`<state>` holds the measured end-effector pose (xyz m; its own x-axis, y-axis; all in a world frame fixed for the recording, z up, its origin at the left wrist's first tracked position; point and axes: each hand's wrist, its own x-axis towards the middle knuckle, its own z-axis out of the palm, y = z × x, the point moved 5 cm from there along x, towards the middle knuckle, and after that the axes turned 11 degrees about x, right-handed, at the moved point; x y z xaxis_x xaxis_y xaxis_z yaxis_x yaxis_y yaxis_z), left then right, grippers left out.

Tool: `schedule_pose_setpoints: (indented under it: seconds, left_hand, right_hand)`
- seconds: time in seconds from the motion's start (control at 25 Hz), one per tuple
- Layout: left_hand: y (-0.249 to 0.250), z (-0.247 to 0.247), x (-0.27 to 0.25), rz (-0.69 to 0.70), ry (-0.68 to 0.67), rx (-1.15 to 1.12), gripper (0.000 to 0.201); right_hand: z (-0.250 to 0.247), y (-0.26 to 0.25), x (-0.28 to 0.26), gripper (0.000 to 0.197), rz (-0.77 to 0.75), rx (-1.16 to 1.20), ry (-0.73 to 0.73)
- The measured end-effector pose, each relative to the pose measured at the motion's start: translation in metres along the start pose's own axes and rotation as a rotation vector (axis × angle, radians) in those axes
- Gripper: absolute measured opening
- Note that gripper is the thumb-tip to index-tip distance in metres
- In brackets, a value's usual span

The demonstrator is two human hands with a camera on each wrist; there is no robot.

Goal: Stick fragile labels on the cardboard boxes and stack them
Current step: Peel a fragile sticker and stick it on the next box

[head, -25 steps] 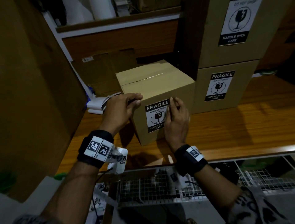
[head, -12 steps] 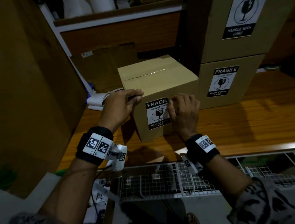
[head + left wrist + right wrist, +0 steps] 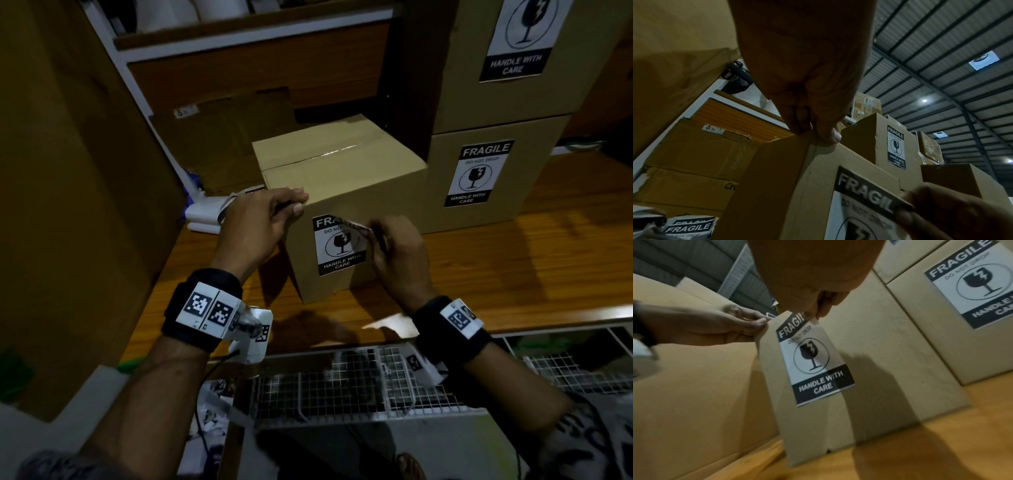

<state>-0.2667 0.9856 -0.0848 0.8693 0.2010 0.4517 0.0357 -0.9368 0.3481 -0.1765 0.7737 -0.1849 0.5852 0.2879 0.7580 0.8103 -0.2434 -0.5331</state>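
At the centre of the head view a closed cardboard box [image 3: 342, 192] sits on a wooden table [image 3: 513, 274], a fragile label [image 3: 337, 251] stuck to its near face. The label's upper right corner is peeled away and folded forward, so only "FRA" of its heading reads from above — the left wrist view shows more of the word, blurred where fingers cover the end. The right hand [image 3: 399, 253] pinches that lifted corner; in the right wrist view the palm hides the fingertips. The left hand [image 3: 255, 229] grips the box's top left corner, thumb on the near face, something thin and dark between its fingers that is hard to make out. At right stand two stacked boxes [image 3: 493, 171] — the upper one's label is cut off by the frame's top edge. A loose fragile label [image 3: 688, 227], half hidden, shows only in the left wrist view's lower left.
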Motion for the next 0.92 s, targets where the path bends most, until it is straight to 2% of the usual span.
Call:
schedule_pose_setpoints:
  seconds: [0.12,0.24,0.44,0.56,0.64,0.72,0.84,0.92]
  left_hand:
    - [-0.002,0.000,0.000,-0.007,-0.015,-0.014,0.027]
    - [-0.001,-0.003,0.000,-0.002,-0.011,-0.019,0.027]
    - [0.003,-0.004,-0.004,0.029,-0.005,-0.044,0.026]
    - [0.016,-0.005,-0.020,0.093,0.110,0.017,0.028]
    - [0.026,0.004,-0.031,0.127,0.096,0.146,0.038]
    - [0.027,0.014,-0.039,0.102,0.077,0.204,0.033]
    - [0.022,0.019,-0.041,0.054,0.112,0.148,0.020]
    - [0.020,0.022,-0.041,0.021,0.103,0.126,0.022]
  right_hand:
    - [-0.019,-0.014,-0.030,0.016,-0.049,0.022,0.017]
    - [-0.049,-0.023,-0.043,0.006,-0.071,0.066,0.091]
    - [-0.048,-0.013,-0.011,0.019,0.148,0.006,-0.124]
    - [-0.049,-0.015,0.007,0.027,0.123,0.026,-0.163]
    - [-0.048,-0.014,0.012,0.031,0.113,0.024,-0.201]
    - [-0.042,-0.010,0.016,0.034,0.130,0.034,-0.251]
    - [-0.039,-0.005,0.018,0.030,0.144,0.053,-0.273]
    - [-0.037,-0.003,0.022,0.028,0.147,0.085,-0.294]
